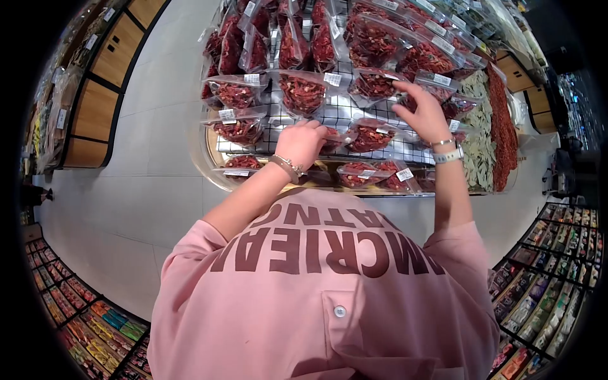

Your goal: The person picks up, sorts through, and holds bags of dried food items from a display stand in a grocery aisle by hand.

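My left hand (300, 143), with bracelets on its wrist, is over the lower middle of a wire-grid display. Its fingers are curled in at the edge of a clear bag of dried red chilies (332, 139), partly hidden by the hand. My right hand (425, 114), wearing a watch, is raised to the right with thumb and fingers apart. Its fingertips are beside another bag of dried chilies (372, 85), and I see nothing held in it. Between the hands lies a third chili bag (369, 137), flat on the grid.
Several more labelled chili bags (297, 93) stand in rows on the display (273, 126). Loose pale dried leaves (474, 130) and loose red chilies (502, 133) fill the right side. Wooden cabinets (117, 54) stand left; stocked shelves (551, 272) curve round behind.
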`<move>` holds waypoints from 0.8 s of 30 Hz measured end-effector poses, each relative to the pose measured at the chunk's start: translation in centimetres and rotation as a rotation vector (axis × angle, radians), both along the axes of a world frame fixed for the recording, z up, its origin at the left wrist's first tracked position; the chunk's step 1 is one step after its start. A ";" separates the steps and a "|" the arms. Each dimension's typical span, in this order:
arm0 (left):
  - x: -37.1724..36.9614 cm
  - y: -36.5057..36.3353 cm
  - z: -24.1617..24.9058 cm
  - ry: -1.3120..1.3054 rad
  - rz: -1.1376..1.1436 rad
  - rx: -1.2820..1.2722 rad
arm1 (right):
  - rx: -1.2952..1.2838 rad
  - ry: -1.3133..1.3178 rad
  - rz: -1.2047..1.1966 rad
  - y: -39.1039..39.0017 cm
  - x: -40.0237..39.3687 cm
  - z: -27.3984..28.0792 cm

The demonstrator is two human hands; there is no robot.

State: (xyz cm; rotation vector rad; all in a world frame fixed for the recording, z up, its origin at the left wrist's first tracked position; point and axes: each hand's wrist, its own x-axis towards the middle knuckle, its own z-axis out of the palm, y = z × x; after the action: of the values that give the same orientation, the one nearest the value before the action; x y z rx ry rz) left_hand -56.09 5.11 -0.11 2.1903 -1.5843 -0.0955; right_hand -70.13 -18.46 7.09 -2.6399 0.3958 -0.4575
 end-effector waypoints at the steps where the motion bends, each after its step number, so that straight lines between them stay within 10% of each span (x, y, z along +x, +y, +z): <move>1: -0.1 -0.1 0.2 -0.010 0.001 -0.007 | 0.058 0.045 0.031 0.2 -1.3 -0.6; 9: -0.3 -0.6 0.8 0.028 0.004 0.039 | -0.255 0.196 -0.206 1.3 -3.7 -6.5; 24: -1.1 -1.6 1.8 -0.015 0.013 0.045 | -0.052 0.002 -0.304 2.3 -4.6 -7.6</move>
State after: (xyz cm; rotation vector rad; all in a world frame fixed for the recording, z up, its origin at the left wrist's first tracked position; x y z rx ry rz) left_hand -57.21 3.48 1.68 2.2402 -1.5899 -0.1124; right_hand -74.77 -16.12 -0.51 -2.6390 0.8016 -0.5653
